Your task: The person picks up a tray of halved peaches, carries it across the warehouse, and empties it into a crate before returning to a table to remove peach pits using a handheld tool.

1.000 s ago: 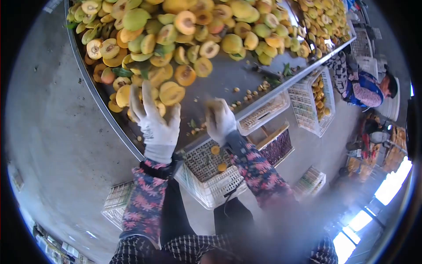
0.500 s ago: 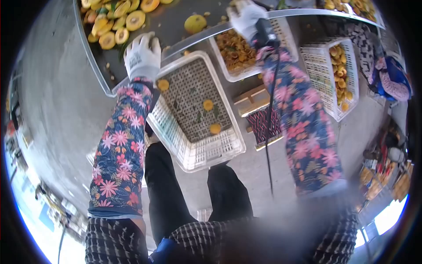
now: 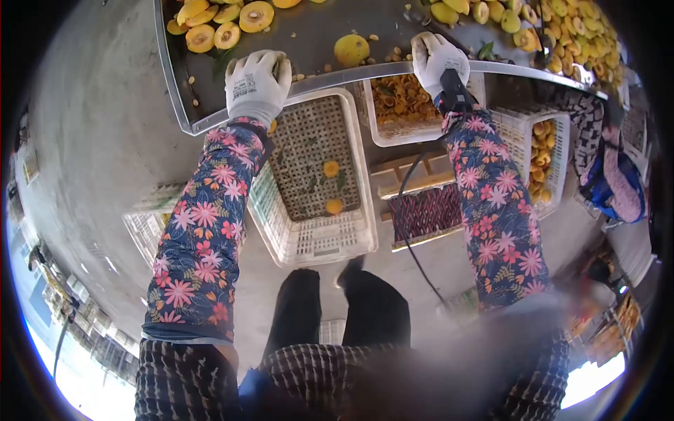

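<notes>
Yellow, seen as one round fruit (image 3: 352, 50) on the metal table (image 3: 309, 31), between left hand (image 3: 258, 78) and right hand (image 3: 438, 62), apart from both. With both half curled at the table's rim (image 3: 351, 75); cannot tell about any object held within.

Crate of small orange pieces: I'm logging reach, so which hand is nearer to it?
Right. The right hand is at the metal edge, just above the crate in the picture; the left hand is at the same edge, farther off to the left.

Halved fruit (image 3: 257, 16), metal table (image 3: 306, 31) and crates (image 3: 330, 242) (grey floor (image 3: 91, 161) beneath) show a workshop.
</notes>
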A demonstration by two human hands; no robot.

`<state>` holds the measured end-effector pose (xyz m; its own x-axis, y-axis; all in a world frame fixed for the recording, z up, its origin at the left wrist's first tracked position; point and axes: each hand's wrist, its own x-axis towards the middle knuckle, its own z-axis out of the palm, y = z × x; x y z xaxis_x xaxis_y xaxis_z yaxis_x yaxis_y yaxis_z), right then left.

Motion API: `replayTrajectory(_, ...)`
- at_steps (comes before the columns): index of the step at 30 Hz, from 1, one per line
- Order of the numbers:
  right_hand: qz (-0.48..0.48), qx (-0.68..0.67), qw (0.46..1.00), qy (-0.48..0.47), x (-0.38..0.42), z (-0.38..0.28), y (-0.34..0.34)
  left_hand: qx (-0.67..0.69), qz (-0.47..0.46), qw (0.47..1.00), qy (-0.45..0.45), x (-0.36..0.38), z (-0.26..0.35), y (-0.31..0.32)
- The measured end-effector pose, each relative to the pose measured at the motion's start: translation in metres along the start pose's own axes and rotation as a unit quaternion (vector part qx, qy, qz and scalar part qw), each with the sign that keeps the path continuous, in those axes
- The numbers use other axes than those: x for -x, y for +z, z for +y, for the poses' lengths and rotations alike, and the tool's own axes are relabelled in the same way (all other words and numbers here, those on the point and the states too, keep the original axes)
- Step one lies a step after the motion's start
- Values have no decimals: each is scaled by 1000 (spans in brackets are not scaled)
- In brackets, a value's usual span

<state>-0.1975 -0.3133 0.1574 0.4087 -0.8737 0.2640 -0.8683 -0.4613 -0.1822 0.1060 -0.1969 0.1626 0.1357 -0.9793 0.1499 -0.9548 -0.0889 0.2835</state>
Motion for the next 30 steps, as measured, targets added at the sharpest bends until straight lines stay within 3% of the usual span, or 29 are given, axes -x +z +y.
replayTrajectory(6,-11,-30,999,-28,-2,3,5,5,-6,1000,-25,1,1,-2)
replayTrajectory(9,-87,-17,996,-31,-6,3,0,18,-9,999,-42,2,5,-7)
replayTrajectory(12,-148,-89,972,-160,-20,15,-7,5,10,999,-31,3,-1,-1)
replayTrajectory(14,-177,-104,961,-186,-24,38,12,7,15,999,-41,6,-4,5)
replayTrajectory(19,-144,-85,974,-152,-23,23,0,34,27,997,-71,-1,11,-12)
replayTrajectory(30,-197,-82,963,-166,-27,20,-2,31,16,997,-64,1,7,-15)
